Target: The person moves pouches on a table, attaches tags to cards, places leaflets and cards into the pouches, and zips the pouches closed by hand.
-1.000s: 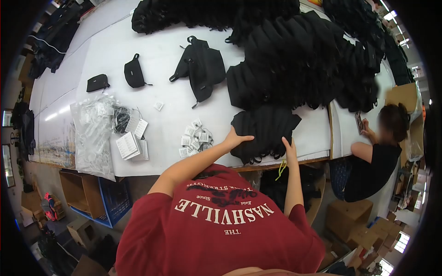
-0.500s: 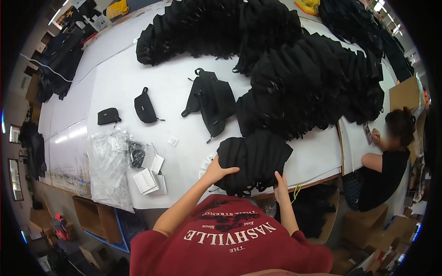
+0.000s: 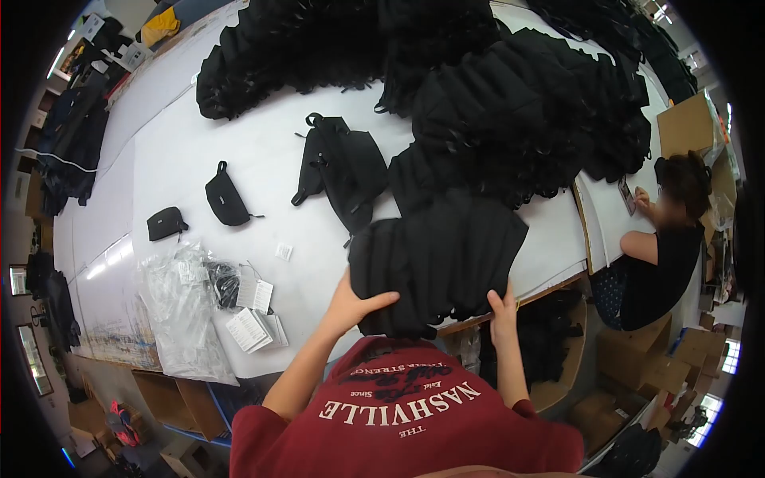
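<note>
Big ol' white table [image 3: 263, 151], black fabric heaps [image 3: 510, 103] across top and upper right, two little pouches [image 3: 227, 195] at left, crinkly plastic bag [image 3: 179, 319] plus white tags [image 3: 252, 330] lower left

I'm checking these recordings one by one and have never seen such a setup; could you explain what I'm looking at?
There is no machine here: a person works with two bare hands. The only view comes from a camera worn on their head, looking forward and down, so their red shirt fills the bottom.

The left hand and right hand hold a black fabric bundle from either side. On the white table lie a small black pouch, a taller one, some overlapping black bags, clear plastic packaging, white tags and large black piles. Another person sits at the right.
</note>
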A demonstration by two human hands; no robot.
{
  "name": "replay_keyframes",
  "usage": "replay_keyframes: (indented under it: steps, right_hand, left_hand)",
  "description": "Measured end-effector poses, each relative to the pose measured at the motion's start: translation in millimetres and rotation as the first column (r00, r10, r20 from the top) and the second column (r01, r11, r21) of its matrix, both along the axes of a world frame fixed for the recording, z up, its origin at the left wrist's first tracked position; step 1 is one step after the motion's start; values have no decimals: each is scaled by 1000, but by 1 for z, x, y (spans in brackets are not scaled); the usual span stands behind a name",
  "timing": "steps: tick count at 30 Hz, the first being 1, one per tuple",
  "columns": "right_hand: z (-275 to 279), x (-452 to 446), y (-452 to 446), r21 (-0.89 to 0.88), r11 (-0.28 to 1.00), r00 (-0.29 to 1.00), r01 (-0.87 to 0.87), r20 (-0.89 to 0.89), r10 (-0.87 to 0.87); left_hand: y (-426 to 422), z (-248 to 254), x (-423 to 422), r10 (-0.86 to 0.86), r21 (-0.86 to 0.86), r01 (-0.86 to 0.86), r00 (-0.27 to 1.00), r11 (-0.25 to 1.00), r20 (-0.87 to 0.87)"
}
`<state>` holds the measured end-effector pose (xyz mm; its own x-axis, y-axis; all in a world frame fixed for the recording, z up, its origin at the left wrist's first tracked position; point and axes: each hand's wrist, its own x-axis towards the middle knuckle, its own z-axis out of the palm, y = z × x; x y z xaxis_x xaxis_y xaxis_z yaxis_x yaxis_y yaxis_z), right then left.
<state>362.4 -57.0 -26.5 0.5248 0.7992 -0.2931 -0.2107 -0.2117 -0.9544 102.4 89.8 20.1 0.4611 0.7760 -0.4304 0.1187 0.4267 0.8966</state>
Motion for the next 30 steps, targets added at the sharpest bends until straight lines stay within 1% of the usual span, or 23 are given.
replay_keyframes:
  steps: [1,2,3,5,7,9,11,13,15,17,18,19,21,22,23,25,26,28,29,30]
  right_hand:
    - [14,5,15,2,999,990,-37,139,37]
    - [38,9,35,31,996,987,-81,142,76]
    - [65,13,59,61,990,982,-125,148,115]
    - [101,28,106,212,955,934,-207,332,129]
    - [147,42,153,288,930,905,-230,416,95]
    - [182,67,203,286,931,754,-225,656,-19]
    - [234,89,253,249,914,697,-320,715,49]
    - [271,111,302,241,864,683,-442,715,150]
    - [295,133,353,208,918,834,-339,517,191]
    - [292,172,400,180,898,832,-401,481,276]
    - [286,192,422,166,885,829,-434,458,321]
    - [277,217,443,117,870,805,-480,452,383]
    - [246,260,477,16,824,747,-566,433,505]
    - [233,258,486,-30,875,782,-483,435,446]
    - [224,262,486,-105,894,766,-436,478,429]
    - [203,274,494,-263,852,724,-453,449,523]
    - [191,281,500,-356,840,706,-410,459,540]
    - [170,293,509,-526,791,665,-314,472,578]
    - [161,298,512,-560,772,667,-302,454,591]
    - [157,299,512,-593,751,668,-289,437,602]
  left_hand:
    - [8,11,-3,31,-7,-31,999,999,23]
    - [18,18,-5,49,27,-50,998,998,46]
    - [29,38,-2,83,43,-86,995,995,62]
    - [51,63,6,172,168,-199,972,966,161]
    - [82,86,16,172,221,-235,947,946,273]
    - [119,115,35,204,228,-299,909,927,364]
    - [161,142,61,183,199,-312,855,929,485]
    - [209,153,89,153,237,-313,842,920,518]
    - [265,153,119,102,268,-283,838,921,535]
    - [305,148,151,34,300,-242,827,923,561]
    - [324,137,169,12,354,-285,794,891,608]
    - [342,125,183,18,361,-282,809,889,588]
    - [363,95,210,85,335,-348,794,875,602]
    - [365,84,220,116,294,-346,799,891,589]
    - [373,64,231,141,291,-351,819,890,557]
    - [377,39,249,228,284,-410,833,867,504]
    - [379,27,254,228,302,-398,853,866,470]
    - [384,8,265,238,428,-401,892,810,385]
    - [385,-1,268,247,488,-394,908,779,339]
    - [385,-7,269,230,510,-365,923,779,310]
